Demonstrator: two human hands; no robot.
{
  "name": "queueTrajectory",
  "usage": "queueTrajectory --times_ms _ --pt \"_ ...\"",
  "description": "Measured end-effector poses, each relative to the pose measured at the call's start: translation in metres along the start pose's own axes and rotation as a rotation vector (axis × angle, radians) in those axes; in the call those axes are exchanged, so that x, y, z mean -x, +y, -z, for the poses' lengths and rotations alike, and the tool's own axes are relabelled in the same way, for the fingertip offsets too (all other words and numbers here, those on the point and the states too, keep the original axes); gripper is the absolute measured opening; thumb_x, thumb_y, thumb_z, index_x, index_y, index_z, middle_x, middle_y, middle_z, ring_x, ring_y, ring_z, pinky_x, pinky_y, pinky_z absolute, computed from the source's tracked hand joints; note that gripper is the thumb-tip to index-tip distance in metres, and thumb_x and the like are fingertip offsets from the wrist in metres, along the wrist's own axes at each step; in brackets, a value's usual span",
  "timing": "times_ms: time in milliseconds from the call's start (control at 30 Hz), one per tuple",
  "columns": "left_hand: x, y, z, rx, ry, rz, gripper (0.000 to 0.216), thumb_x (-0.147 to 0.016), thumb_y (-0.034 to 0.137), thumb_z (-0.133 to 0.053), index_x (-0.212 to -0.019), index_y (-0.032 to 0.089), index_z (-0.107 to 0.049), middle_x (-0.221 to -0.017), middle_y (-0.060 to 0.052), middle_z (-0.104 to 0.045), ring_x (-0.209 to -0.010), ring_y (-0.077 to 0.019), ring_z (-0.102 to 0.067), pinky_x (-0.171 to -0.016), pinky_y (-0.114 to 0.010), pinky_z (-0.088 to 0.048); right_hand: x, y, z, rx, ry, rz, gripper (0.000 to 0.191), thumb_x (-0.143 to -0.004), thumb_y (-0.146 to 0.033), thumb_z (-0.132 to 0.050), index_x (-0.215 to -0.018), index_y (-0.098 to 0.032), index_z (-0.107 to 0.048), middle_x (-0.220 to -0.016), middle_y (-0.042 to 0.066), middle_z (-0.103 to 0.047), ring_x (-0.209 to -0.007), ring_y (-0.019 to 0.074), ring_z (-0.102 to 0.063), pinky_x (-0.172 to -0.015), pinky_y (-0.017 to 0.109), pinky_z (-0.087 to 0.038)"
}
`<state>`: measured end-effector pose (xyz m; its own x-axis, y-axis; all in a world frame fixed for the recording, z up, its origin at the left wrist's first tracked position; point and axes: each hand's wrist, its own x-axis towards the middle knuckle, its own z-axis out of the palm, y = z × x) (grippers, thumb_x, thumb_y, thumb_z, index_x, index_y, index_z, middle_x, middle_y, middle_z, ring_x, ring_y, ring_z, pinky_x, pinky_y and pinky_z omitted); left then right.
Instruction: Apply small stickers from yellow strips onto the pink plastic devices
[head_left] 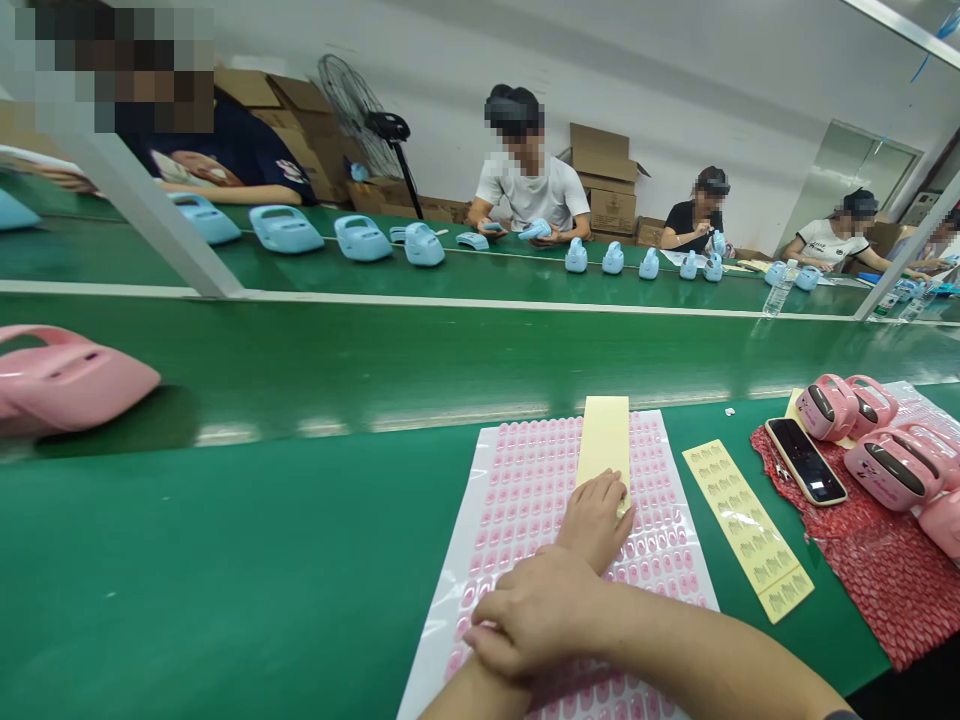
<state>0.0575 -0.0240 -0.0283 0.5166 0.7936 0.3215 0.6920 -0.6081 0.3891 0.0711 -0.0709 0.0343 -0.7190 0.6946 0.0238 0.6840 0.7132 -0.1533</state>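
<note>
My left hand (598, 515) lies palm down, fingers stretched out, on a plain pale yellow paper strip (604, 430). Under the strip is a white sheet (457, 560) covered in rows of pink oval stickers (517, 500). Crossing over from the right, my right hand (544, 612) has its fingers curled around my left forearm near the wrist. Just right of the sheet lies a yellow label strip (746, 530) with grey printed marks.
Pink handled plastic housings (892, 465) and a phone (806, 460) sit on red bubble wrap (892, 570) at right. Another pink housing (82, 380) is at far left. Across the line, several people sit behind blue housings (285, 230). A metal post (142, 170) rises at left.
</note>
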Motion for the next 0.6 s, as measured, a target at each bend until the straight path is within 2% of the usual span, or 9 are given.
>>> queueTrajectory --times_ms 200,333,500,600 --pt "-0.001 0.001 0.001 -0.001 -0.004 0.030 0.016 -0.078 0.022 -0.048 -0.094 0.018 -0.048 -0.107 -0.011 -0.061 -0.106 -0.0246 -0.053 -0.088 -0.042 -0.042 0.000 -0.001 0.005 0.006 -0.063 -0.005 0.033 -0.085 -0.037 -0.040 -0.078 -0.017 -0.065 -0.075 0.001 -0.070 -0.066 0.0180 -0.063 -0.048 0.029 -0.042" --pt "-0.001 0.001 0.001 0.000 -0.018 0.012 0.004 -0.079 0.021 -0.047 -0.081 0.019 -0.050 -0.107 -0.009 -0.061 -0.110 -0.0248 -0.050 -0.090 -0.041 -0.041 0.000 -0.001 0.006 0.000 -0.049 -0.007 0.033 -0.084 -0.037 -0.040 -0.078 -0.017 -0.065 -0.075 0.002 -0.070 -0.066 0.0180 -0.062 -0.049 0.029 -0.042" --pt "-0.001 0.002 0.002 0.002 0.006 0.016 0.018 -0.078 0.021 -0.048 -0.096 0.019 -0.052 -0.106 -0.009 -0.061 -0.108 -0.0242 -0.052 -0.089 -0.041 -0.042 0.000 0.001 0.000 -0.021 -0.021 0.005 0.035 -0.084 -0.038 -0.040 -0.076 -0.016 -0.066 -0.073 0.003 -0.070 -0.064 0.0190 -0.063 -0.048 0.029 -0.042" --pt "-0.001 0.001 0.001 0.006 0.007 -0.001 0.018 -0.078 0.019 -0.048 -0.094 0.019 -0.056 -0.108 -0.009 -0.061 -0.109 -0.0245 -0.051 -0.089 -0.042 -0.041 0.000 0.003 -0.009 -0.016 0.037 0.017 0.034 -0.083 -0.038 -0.040 -0.078 -0.017 -0.066 -0.073 0.003 -0.070 -0.064 0.0191 -0.063 -0.049 0.029 -0.043"
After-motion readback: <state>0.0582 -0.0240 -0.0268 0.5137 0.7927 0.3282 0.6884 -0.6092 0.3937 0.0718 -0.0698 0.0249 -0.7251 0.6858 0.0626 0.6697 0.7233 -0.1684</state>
